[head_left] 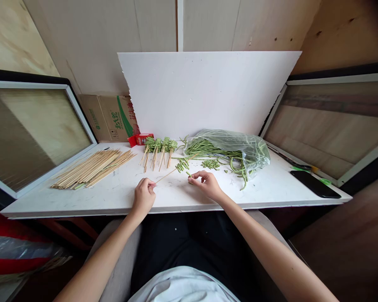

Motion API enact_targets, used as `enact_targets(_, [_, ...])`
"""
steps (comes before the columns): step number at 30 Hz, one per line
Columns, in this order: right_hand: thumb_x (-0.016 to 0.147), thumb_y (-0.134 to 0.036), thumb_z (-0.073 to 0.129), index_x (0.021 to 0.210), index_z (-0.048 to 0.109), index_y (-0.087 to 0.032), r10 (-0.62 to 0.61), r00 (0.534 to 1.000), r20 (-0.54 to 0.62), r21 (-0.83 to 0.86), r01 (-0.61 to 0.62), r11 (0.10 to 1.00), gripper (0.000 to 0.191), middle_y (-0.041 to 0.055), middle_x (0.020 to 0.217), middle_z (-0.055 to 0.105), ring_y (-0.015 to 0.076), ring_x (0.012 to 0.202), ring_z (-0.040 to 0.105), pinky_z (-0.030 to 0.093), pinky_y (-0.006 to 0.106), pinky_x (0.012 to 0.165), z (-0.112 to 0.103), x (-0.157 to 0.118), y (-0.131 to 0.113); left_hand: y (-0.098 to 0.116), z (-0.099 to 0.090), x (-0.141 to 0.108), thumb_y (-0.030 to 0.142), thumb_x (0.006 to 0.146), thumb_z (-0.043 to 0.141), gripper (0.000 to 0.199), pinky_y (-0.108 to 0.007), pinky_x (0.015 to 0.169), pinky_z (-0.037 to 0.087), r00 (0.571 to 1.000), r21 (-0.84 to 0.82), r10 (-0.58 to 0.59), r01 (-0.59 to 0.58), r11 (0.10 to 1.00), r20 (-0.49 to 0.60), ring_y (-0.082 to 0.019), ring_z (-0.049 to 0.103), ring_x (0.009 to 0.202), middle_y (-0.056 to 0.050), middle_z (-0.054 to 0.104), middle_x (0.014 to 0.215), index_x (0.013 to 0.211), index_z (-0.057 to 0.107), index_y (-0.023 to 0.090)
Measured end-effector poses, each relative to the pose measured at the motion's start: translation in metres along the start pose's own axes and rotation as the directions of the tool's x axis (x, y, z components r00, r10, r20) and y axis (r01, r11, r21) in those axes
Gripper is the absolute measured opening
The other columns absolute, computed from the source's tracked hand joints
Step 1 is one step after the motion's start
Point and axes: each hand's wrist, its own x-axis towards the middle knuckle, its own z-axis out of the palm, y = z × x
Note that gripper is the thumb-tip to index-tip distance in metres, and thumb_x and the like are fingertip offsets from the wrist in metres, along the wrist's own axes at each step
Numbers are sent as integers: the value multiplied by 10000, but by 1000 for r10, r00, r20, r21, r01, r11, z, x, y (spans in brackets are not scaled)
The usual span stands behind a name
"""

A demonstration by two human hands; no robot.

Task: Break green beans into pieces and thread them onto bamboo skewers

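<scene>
My left hand (144,193) is closed around the lower end of a thin wooden skewer (165,175), which points up and to the right. Several short green bean pieces (182,165) are threaded crosswise near its far end. Between the thumb and fingers of my right hand (206,184) is one short green bean piece (188,174), just below the threaded ones and apart from them. A small pile of cut bean pieces (211,164) lies beyond my right hand. Farther back, long green beans (204,147) spill from a clear plastic bag (255,150).
Filled bean skewers (160,146) are stacked at the back, beside a small red box (141,139). Bare skewers (96,167) lie at left. A black phone (315,183) rests at right. A white board (208,92) stands behind, and a cardboard box (108,117) at back left.
</scene>
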Motion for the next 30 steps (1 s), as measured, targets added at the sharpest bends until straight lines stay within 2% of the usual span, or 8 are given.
enact_targets(7, [862,-566,762,861,827,-259,-23,1000,9,9,23,1000,314,72,991,814,279,953,716,479,350,701,-15,6,7,-1,0,0,27,843,506,210,-340,745,495,1000,6,-5,5,1000,-10,-235,663,827,-37,658,833,794,540,228])
enact_targets(12, [739,-578,866,929,836,-240,103,985,-139,145,-83,986,389,109,1022,817,322,934,745,555,397,742,-22,12,27,0,0,0,31,854,503,208,-335,738,494,1000,7,0,0,1000,10,-230,664,826,-37,653,836,793,539,227])
enact_targets(15, [689,-572,905,935,824,-220,160,973,-167,262,-113,958,437,123,1010,817,334,947,758,582,424,815,-26,15,35,0,0,0,36,860,505,203,-330,731,493,1000,10,4,-4,1000,16,-225,660,823,-37,650,842,795,544,225])
enact_targets(19, [745,-612,850,924,819,-214,186,971,-152,294,-136,946,438,111,980,816,320,985,744,561,405,838,-34,16,36,0,1,0,43,868,506,200,-327,732,492,999,6,15,-15,1000,37,-221,654,824,-37,640,849,794,546,224])
enact_targets(23, [790,-646,791,974,818,-206,223,960,-169,270,-173,947,478,113,1007,805,292,970,710,501,354,735,-40,17,36,0,1,0,46,880,500,201,-325,735,492,998,6,41,-41,999,47,-216,648,821,-37,630,850,797,544,223])
enact_targets(30, [795,-666,766,998,813,-219,279,941,-193,393,-187,900,493,111,1026,780,263,962,674,459,325,698,-42,17,39,1,0,-1,24,871,492,216,-325,735,491,996,21,67,-68,997,59,-215,639,819,-32,618,845,804,536,224])
